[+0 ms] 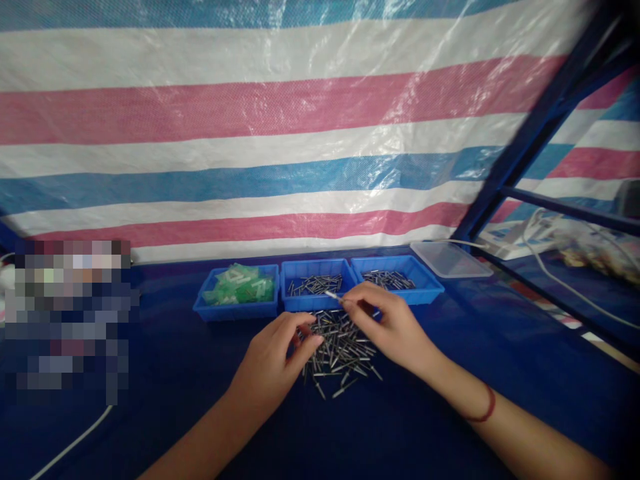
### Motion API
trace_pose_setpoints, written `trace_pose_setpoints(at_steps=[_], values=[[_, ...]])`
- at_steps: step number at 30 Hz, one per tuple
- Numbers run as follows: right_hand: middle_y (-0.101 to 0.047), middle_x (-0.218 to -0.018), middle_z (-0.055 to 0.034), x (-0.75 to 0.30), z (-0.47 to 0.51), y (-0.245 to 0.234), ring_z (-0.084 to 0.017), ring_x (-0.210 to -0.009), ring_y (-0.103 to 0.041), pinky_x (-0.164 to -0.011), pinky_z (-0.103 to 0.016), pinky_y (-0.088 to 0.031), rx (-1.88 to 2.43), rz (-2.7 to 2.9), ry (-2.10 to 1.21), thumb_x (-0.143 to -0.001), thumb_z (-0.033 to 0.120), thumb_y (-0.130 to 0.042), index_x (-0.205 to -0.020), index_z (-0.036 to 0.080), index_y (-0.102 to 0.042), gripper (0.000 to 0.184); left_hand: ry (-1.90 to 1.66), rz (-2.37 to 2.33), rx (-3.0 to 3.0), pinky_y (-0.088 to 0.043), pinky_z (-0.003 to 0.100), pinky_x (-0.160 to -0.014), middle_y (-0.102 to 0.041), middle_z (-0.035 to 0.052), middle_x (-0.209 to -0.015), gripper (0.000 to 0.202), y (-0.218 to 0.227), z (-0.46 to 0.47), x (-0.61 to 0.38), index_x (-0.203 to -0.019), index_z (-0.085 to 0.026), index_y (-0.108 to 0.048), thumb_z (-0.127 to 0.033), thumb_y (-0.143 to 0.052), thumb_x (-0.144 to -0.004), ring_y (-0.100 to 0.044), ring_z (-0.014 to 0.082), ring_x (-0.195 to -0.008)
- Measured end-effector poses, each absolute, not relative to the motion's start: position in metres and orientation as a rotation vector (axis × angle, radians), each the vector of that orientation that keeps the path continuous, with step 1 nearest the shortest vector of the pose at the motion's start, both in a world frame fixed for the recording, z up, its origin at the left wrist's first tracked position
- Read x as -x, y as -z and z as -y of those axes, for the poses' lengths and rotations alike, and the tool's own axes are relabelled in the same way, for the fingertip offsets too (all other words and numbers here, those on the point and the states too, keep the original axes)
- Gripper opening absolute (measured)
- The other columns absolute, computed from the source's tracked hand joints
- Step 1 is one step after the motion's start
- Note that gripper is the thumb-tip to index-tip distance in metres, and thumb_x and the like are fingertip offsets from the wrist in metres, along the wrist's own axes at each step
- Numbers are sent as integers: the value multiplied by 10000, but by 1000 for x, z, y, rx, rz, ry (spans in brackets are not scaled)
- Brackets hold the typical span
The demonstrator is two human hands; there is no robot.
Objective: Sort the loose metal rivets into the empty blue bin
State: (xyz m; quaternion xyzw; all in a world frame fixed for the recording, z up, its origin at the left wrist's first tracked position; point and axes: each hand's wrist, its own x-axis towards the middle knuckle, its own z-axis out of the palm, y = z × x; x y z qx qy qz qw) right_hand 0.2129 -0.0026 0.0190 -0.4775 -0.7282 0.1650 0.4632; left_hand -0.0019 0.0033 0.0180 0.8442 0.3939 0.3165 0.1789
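A loose pile of blind rivets (345,350) lies on the dark blue tabletop (200,400). My right hand (387,320) pinches one rivet (333,295) between thumb and fingertips, its pale end pointing left over the front of the middle blue bin (315,303). At the pile's left edge, my left hand (277,347) has thumb and index finger apart, with nothing visible between them. The middle bin and the right blue bin (425,293) both contain rivets. In the left blue bin (240,311) are green plastic packets (240,283).
A clear plastic lid (450,259) lies behind the right bin. Striped plastic sheeting (250,160) hangs at the back. A blue metal frame (530,133) stands on the right, with a white cable (560,273) near it. Blurred-out items (70,320) are at the left.
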Motion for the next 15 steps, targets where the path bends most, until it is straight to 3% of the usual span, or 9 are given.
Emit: trace_pose_setpoints(at_steps=[4,8,15], values=[[-625,-715,-41,-251,-17,-21,-172,-641,-533,-619,-304,-404,1497,1639,-3,-851,240,-503,-756,180,-628,167,-699,-1255,-2526,-467,333,-881,-643,58,-1055,219,-21,-11,10,-1097,-194,-574,-258,-448,-929,-616,210,-977],[-663,-787,-91,-273,-27,-17,-241,-772,-580,-756,-375,-396,1670,1705,344,-824,250,-528,-791,161,-663,166,-497,-1432,-2548,-467,371,-913,-634,89,-1144,268,-16,-21,18,-1158,-180,-550,-200,-411,-930,-617,239,-1030],[-666,-821,-61,-246,-16,-18,-221,-775,-571,-776,-373,-397,1506,1852,215,-852,250,-524,-853,183,-658,150,-360,-1419,-2583,-472,355,-902,-651,83,-1081,242,-11,-26,20,-1108,-173,-596,-217,-453,-918,-622,231,-1000]])
